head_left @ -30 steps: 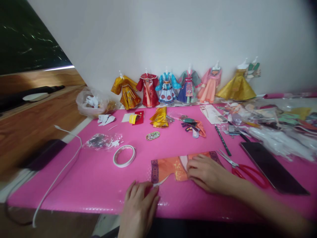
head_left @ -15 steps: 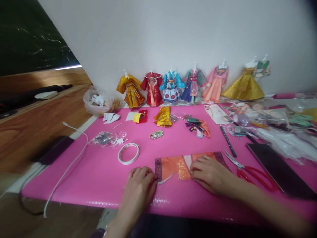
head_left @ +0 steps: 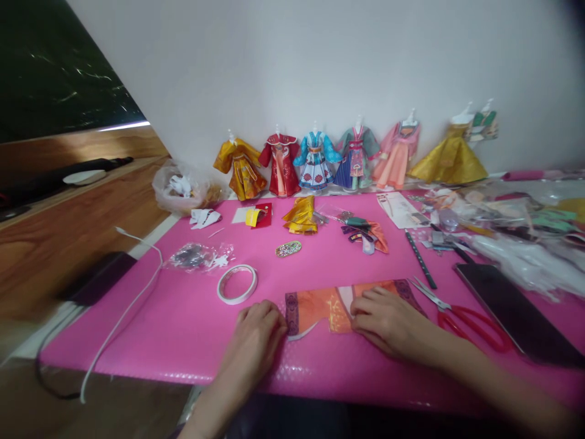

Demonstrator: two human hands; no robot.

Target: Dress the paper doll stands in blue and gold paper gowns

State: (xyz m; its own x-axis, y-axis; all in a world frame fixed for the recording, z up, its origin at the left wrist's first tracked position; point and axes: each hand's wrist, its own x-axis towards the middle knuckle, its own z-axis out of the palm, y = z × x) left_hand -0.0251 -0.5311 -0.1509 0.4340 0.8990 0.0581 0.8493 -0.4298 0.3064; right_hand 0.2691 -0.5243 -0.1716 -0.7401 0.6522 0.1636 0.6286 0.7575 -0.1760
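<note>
An orange doll-garment piece (head_left: pixel 315 305) with dark purple patterned bands at both ends lies flat on the pink table. A pale strip runs along its lower left edge, and a pinkish-white panel crosses its middle. My right hand (head_left: pixel 388 320) rests on the right half, fingers bent and pressed down on the cloth, covering part of it. Beside the left band is my left hand (head_left: pixel 259 334), closed, with its fingertips curled together and turned down. Whatever those fingers hold, if anything, is hidden.
Red-handled scissors (head_left: pixel 461 317) and a black phone (head_left: pixel 521 311) lie right of my right hand. A tape roll (head_left: pixel 237 284) sits beyond my left hand. Dressed doll forms (head_left: pixel 315 160) line the wall. Plastic bags (head_left: pixel 521 244) crowd the right side; a white cable (head_left: pixel 141 292) crosses the left.
My left hand has shifted slightly left and toward the far side, drawing off the cloth's left end. The right hand and the cloth stay put.
</note>
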